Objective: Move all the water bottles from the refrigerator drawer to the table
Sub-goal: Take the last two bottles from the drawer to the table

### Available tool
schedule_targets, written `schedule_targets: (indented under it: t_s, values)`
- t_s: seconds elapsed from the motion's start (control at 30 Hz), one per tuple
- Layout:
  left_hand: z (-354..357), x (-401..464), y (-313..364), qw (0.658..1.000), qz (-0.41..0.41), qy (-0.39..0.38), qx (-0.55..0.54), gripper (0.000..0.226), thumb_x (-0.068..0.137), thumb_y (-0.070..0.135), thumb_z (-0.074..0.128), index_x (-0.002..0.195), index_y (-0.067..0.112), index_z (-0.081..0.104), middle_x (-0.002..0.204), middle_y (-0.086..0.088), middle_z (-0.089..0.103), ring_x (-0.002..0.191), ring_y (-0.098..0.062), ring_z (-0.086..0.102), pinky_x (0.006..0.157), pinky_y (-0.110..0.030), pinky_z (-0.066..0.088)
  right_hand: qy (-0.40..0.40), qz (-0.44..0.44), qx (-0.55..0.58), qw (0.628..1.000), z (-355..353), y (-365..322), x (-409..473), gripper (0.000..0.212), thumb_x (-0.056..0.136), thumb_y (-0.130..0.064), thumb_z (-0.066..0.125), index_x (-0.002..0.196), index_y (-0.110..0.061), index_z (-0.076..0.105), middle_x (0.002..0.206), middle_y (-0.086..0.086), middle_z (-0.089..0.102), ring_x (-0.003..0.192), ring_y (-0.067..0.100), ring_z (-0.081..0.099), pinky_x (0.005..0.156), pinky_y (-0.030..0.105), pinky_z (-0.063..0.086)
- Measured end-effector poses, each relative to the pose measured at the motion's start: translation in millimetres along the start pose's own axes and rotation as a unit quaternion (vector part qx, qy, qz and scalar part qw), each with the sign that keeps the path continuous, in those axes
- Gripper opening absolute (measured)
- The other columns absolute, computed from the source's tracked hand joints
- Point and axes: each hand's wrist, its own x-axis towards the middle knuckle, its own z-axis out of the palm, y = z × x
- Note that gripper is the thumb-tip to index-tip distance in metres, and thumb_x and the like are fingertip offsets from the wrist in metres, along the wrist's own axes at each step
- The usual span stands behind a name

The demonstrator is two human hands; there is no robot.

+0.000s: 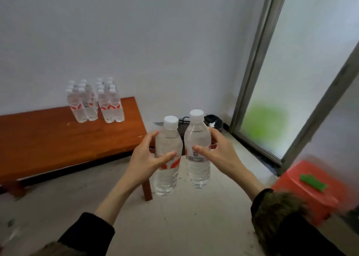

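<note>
My left hand (146, 159) grips a clear water bottle (168, 175) with a white cap and a red-and-white label. Beside it, my right hand (219, 152) grips a second water bottle (198, 168) of the same kind. Both bottles are upright in the air over the floor, just right of the brown wooden table (58, 143). Several more water bottles (95, 102) stand in two tight clusters at the table's far edge by the wall. The refrigerator drawer is out of view.
A red plastic stool (310, 185) with a green object (312, 183) on it stands at the right. A frosted glass door with a grey metal frame (250, 65) fills the right side. Black items (211, 121) lie in the corner on the concrete floor.
</note>
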Motion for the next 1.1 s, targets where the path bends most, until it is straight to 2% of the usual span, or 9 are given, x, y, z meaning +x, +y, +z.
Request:
schedule_targets:
  t_s: [0.13, 0.27, 0.4, 0.5, 0.6, 0.7, 0.87, 1.0, 1.1]
  values:
    - [-74, 30, -50, 0.997, -0.057, 0.055, -0.004, 0.059, 0.071, 0.03, 0.075, 0.118, 0.033, 0.041, 0.104, 0.027, 0.05, 0.096, 0.004, 0.056, 0.07, -0.011, 0.049, -0.059, -0.009, 0.017, 0.998, 79, -14, 67, 0.043, 0.075, -0.03, 0.074, 0.111, -0.031, 0.049, 0.099, -0.02, 0.058, 0.092, -0.004, 0.056, 0.076, 0.012, 0.043]
    - [-128, 59, -97, 0.988, -0.106, 0.11, 0.008, 0.063, 0.071, 0.029, 0.075, 0.123, 0.03, 0.04, 0.114, 0.015, 0.05, 0.104, -0.006, 0.053, 0.078, -0.016, 0.046, -0.118, -0.017, 0.006, 0.993, 145, -20, 127, 0.053, 0.075, -0.031, 0.074, 0.12, -0.022, 0.049, 0.106, -0.013, 0.058, 0.095, 0.002, 0.056, 0.079, 0.014, 0.043]
    - [-170, 92, -145, 0.977, -0.158, 0.144, 0.012, 0.075, 0.067, 0.033, 0.078, 0.13, 0.025, 0.039, 0.128, 0.008, 0.05, 0.114, -0.01, 0.051, 0.094, -0.03, 0.047, -0.169, -0.026, -0.012, 0.985, 202, -21, 189, 0.062, 0.074, -0.03, 0.075, 0.128, -0.02, 0.045, 0.11, -0.011, 0.053, 0.102, 0.006, 0.052, 0.086, 0.021, 0.04]
    - [-197, 128, -180, 0.971, -0.187, 0.148, 0.025, 0.075, 0.068, 0.034, 0.077, 0.131, 0.025, 0.038, 0.133, 0.007, 0.048, 0.115, -0.01, 0.05, 0.095, -0.03, 0.046, -0.189, -0.041, -0.028, 0.981, 248, -14, 243, 0.065, 0.071, -0.035, 0.077, 0.126, -0.021, 0.046, 0.11, -0.009, 0.055, 0.102, 0.01, 0.054, 0.086, 0.028, 0.047]
    - [-224, 169, -216, 0.963, -0.215, 0.158, 0.029, 0.077, 0.068, 0.033, 0.078, 0.132, 0.025, 0.036, 0.136, 0.004, 0.047, 0.114, -0.009, 0.049, 0.094, -0.03, 0.044, -0.205, -0.057, -0.054, 0.976, 294, -2, 299, 0.071, 0.066, -0.041, 0.079, 0.126, -0.024, 0.045, 0.119, -0.007, 0.057, 0.108, 0.01, 0.052, 0.096, 0.033, 0.045]
    - [-250, 208, -249, 0.954, -0.242, 0.173, 0.033, 0.08, 0.067, 0.031, 0.079, 0.133, 0.024, 0.034, 0.138, 0.003, 0.046, 0.111, -0.007, 0.047, 0.094, -0.029, 0.043, -0.237, -0.057, -0.053, 0.968, 335, 4, 353, 0.074, 0.066, -0.041, 0.079, 0.127, -0.028, 0.041, 0.125, -0.008, 0.054, 0.111, 0.009, 0.051, 0.099, 0.033, 0.044]
    - [-291, 262, -301, 0.939, -0.291, 0.173, 0.059, 0.08, 0.07, 0.032, 0.077, 0.136, 0.023, 0.034, 0.141, 0.002, 0.045, 0.124, -0.017, 0.047, 0.1, -0.034, 0.041, -0.285, -0.041, -0.027, 0.957, 395, 4, 424, 0.072, 0.069, -0.031, 0.079, 0.129, -0.027, 0.039, 0.126, -0.007, 0.054, 0.111, 0.009, 0.051, 0.096, 0.027, 0.042]
    - [-320, 294, -343, 0.934, -0.312, 0.162, 0.062, 0.081, 0.07, 0.033, 0.077, 0.137, 0.021, 0.032, 0.141, 0.001, 0.044, 0.125, -0.016, 0.045, 0.096, -0.028, 0.036, -0.301, -0.009, -0.013, 0.953, 443, 10, 466, 0.073, 0.068, -0.029, 0.079, 0.13, -0.025, 0.041, 0.128, -0.004, 0.054, 0.117, 0.014, 0.052, 0.102, 0.039, 0.043]
    - [-337, 312, -373, 0.933, -0.325, 0.144, 0.056, 0.085, 0.07, 0.035, 0.076, 0.139, 0.02, 0.029, 0.144, -0.001, 0.041, 0.128, -0.019, 0.044, 0.1, -0.033, 0.036, -0.3, 0.021, -0.02, 0.953, 476, 20, 484, 0.074, 0.063, -0.036, 0.08, 0.127, -0.028, 0.042, 0.127, -0.005, 0.051, 0.115, 0.016, 0.05, 0.1, 0.046, 0.044]
